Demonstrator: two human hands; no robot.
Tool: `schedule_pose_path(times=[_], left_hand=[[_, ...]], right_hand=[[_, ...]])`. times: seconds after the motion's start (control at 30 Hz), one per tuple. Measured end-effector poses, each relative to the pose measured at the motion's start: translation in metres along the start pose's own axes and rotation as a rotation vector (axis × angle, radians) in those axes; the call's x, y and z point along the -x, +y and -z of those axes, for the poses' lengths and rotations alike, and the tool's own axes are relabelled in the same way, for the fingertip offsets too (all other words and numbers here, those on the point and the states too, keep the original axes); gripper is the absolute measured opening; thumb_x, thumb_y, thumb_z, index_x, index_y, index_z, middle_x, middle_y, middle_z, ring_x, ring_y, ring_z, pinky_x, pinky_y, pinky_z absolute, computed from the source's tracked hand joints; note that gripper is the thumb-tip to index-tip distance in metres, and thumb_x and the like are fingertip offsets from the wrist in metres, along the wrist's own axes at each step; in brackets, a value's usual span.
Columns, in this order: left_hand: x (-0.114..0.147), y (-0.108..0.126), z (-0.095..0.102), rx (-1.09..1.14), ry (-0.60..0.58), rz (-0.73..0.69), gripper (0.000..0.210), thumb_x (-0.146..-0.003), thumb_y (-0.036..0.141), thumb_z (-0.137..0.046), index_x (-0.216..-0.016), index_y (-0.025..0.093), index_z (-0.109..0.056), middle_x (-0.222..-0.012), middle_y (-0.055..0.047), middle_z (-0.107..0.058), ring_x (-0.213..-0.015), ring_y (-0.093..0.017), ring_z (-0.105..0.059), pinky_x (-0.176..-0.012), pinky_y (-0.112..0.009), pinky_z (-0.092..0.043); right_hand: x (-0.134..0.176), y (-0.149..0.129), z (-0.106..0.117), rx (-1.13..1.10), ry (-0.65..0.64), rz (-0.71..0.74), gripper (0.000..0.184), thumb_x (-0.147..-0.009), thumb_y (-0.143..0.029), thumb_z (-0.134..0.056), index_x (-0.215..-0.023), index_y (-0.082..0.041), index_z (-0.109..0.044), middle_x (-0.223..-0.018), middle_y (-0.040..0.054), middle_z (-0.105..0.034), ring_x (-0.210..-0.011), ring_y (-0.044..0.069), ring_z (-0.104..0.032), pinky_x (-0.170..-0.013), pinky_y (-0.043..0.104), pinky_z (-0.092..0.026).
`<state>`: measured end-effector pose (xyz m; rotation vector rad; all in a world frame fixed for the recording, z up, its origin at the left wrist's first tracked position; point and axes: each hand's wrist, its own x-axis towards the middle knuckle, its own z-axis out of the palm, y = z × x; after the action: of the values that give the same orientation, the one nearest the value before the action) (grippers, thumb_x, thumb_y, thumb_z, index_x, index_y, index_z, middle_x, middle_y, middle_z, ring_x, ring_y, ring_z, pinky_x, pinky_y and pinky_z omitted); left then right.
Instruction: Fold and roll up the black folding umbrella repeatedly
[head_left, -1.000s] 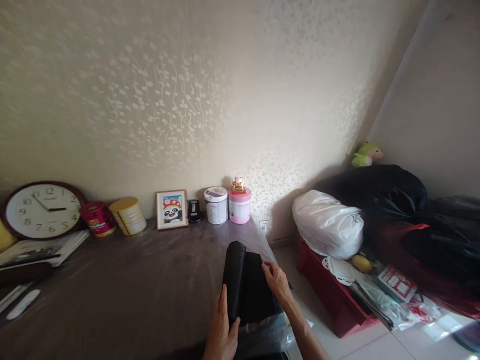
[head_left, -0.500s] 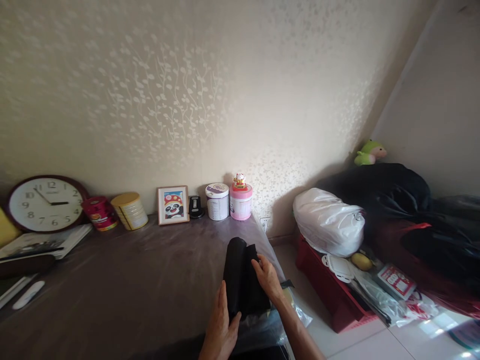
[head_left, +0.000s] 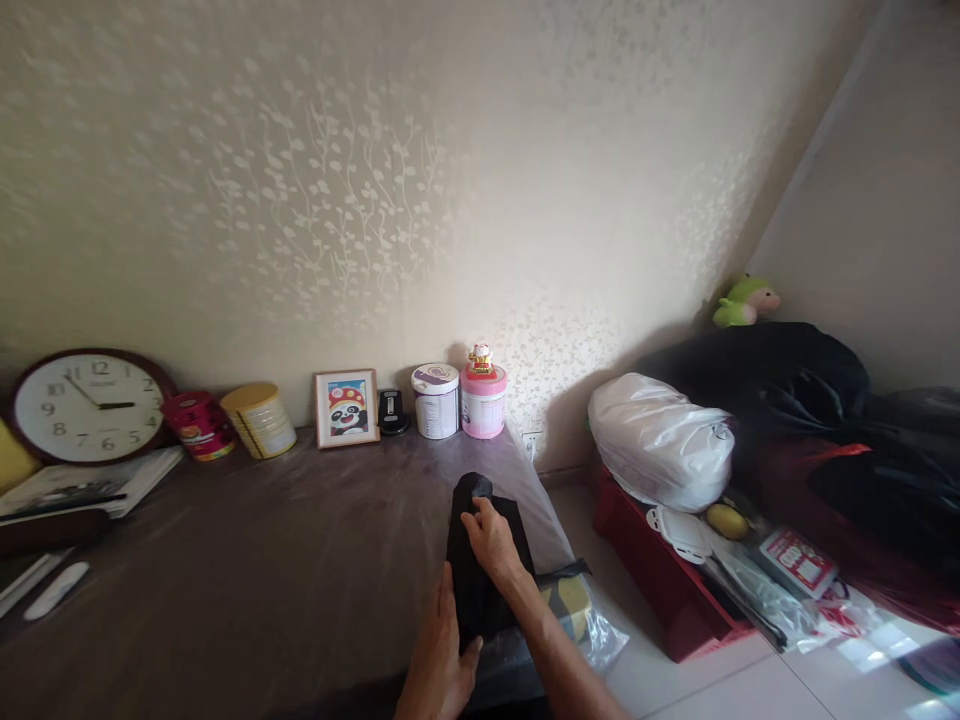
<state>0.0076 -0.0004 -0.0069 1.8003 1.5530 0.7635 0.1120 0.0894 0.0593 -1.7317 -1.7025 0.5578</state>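
Note:
A black rolled bundle (head_left: pixel 469 590), perhaps of fabric or plastic, lies near the table's right front corner; its exact kind does not show. My left hand (head_left: pixel 442 650) grips its near left side, fingers along the edge and thumb at the near end. Across its far end bends my right hand (head_left: pixel 491 535), fingers curled and pinching at the top of the roll. A looser black flap (head_left: pixel 519 525) spreads on the right, partly behind my right hand. Beside my right forearm sits a clear plastic bag (head_left: pixel 600 635) with something yellow and black inside.
Along the wall stand a clock (head_left: pixel 90 405), a pink tin (head_left: pixel 196 425), a yellow-lidded can (head_left: pixel 259 420), a framed panda picture (head_left: pixel 347 410) and two tubs (head_left: pixel 436 405), one topped by a figurine (head_left: pixel 481 358). Right, a red crate (head_left: pixel 637 570) holds a white bag (head_left: pixel 656 440).
My right hand has moved from the flap's right edge up and left onto the roll's far end, its fingers now curled. My left hand has stayed nearly in place.

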Motion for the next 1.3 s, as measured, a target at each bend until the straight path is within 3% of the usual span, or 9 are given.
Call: schedule_pose_path(times=[0.2, 0.43, 0.53, 0.67, 0.83, 0.93, 1.0, 1.13, 1.3], left_hand=[[-0.001, -0.004, -0.002, -0.022, 0.054, -0.012, 0.074, -0.068, 0.026, -0.045, -0.134, 0.001, -0.022, -0.145, -0.02, -0.024, -0.135, -0.026, -0.023, -0.11, -0.04, -0.023], [0.0, -0.006, -0.001, -0.103, 0.053, 0.042, 0.064, -0.069, 0.03, -0.046, -0.125, 0.002, -0.037, -0.132, -0.023, -0.045, -0.126, -0.032, -0.04, -0.105, -0.044, -0.03], [0.002, -0.004, 0.0, -0.078, 0.112, 0.032, 0.075, -0.07, 0.03, -0.047, -0.134, -0.001, -0.021, -0.14, -0.025, -0.031, -0.131, -0.033, -0.03, -0.107, -0.045, -0.028], [0.008, 0.001, 0.006, -0.037, 0.127, -0.047, 0.086, -0.075, 0.027, -0.046, -0.139, 0.009, 0.008, -0.147, -0.02, -0.017, -0.134, -0.029, -0.027, -0.104, -0.044, -0.033], [0.01, 0.009, 0.016, -0.28, 0.254, -0.118, 0.074, -0.075, 0.026, -0.049, -0.14, 0.021, -0.014, -0.151, -0.013, -0.003, -0.135, -0.033, -0.02, -0.104, -0.051, -0.029], [0.007, 0.008, 0.014, -0.323, 0.227, -0.153, 0.067, -0.075, 0.03, -0.05, -0.137, 0.019, -0.025, -0.148, -0.013, -0.021, -0.133, -0.032, -0.026, -0.104, -0.053, -0.029], [0.005, 0.006, 0.01, -0.296, 0.196, -0.16, 0.065, -0.078, 0.034, -0.047, -0.136, 0.017, -0.025, -0.144, -0.014, -0.03, -0.132, -0.031, -0.03, -0.103, -0.052, -0.031], [0.003, -0.001, -0.001, -0.192, 0.191, -0.179, 0.065, -0.082, 0.03, -0.039, -0.139, 0.015, -0.012, -0.148, -0.014, -0.02, -0.134, -0.027, -0.026, -0.105, -0.046, -0.032], [0.002, -0.007, -0.008, -0.086, 0.138, -0.189, 0.062, -0.082, 0.025, -0.036, -0.139, 0.013, -0.011, -0.148, -0.015, -0.018, -0.136, -0.026, -0.022, -0.108, -0.044, -0.029]], right_hand=[[0.001, -0.013, -0.001, 0.126, -0.074, -0.017, 0.034, -0.085, -0.022, -0.046, -0.115, -0.008, -0.051, -0.082, 0.0099, -0.071, -0.088, 0.023, -0.065, -0.069, 0.026, -0.041], [0.01, -0.017, -0.002, 0.153, -0.101, 0.089, 0.024, -0.088, -0.026, -0.041, -0.106, -0.019, -0.057, -0.078, 0.0023, -0.071, -0.079, 0.016, -0.066, -0.067, 0.022, -0.04], [0.014, -0.017, -0.002, 0.169, -0.124, 0.138, 0.019, -0.088, -0.025, -0.041, -0.094, -0.022, -0.059, -0.073, -0.0003, -0.071, -0.075, 0.014, -0.066, -0.066, 0.021, -0.04], [0.016, -0.017, -0.001, 0.174, -0.149, 0.146, 0.017, -0.088, -0.025, -0.042, -0.089, -0.023, -0.06, -0.071, -0.002, -0.071, -0.073, 0.014, -0.066, -0.062, 0.02, -0.039], [0.015, -0.018, 0.0, 0.189, -0.139, 0.151, 0.02, -0.088, -0.026, -0.041, -0.088, -0.023, -0.06, -0.078, 0.0001, -0.071, -0.073, 0.015, -0.066, -0.06, 0.021, -0.039], [0.015, -0.018, 0.001, 0.177, -0.152, 0.153, 0.02, -0.088, -0.025, -0.04, -0.089, -0.022, -0.06, -0.076, 0.0007, -0.07, -0.071, 0.014, -0.066, -0.06, 0.02, -0.039], [0.015, -0.018, 0.001, 0.169, -0.16, 0.155, 0.02, -0.089, -0.025, -0.04, -0.09, -0.022, -0.06, -0.075, 0.0005, -0.07, -0.07, 0.013, -0.065, -0.06, 0.02, -0.039], [0.02, -0.016, 0.001, 0.187, -0.142, 0.191, 0.02, -0.089, -0.026, -0.041, -0.093, -0.024, -0.061, -0.076, -0.0001, -0.069, -0.07, 0.014, -0.064, -0.061, 0.02, -0.039], [0.023, -0.007, 0.002, 0.136, -0.072, 0.466, 0.023, -0.09, -0.025, -0.041, -0.092, -0.025, -0.064, -0.086, -0.0005, -0.069, -0.088, 0.014, -0.059, -0.082, 0.023, -0.039]])
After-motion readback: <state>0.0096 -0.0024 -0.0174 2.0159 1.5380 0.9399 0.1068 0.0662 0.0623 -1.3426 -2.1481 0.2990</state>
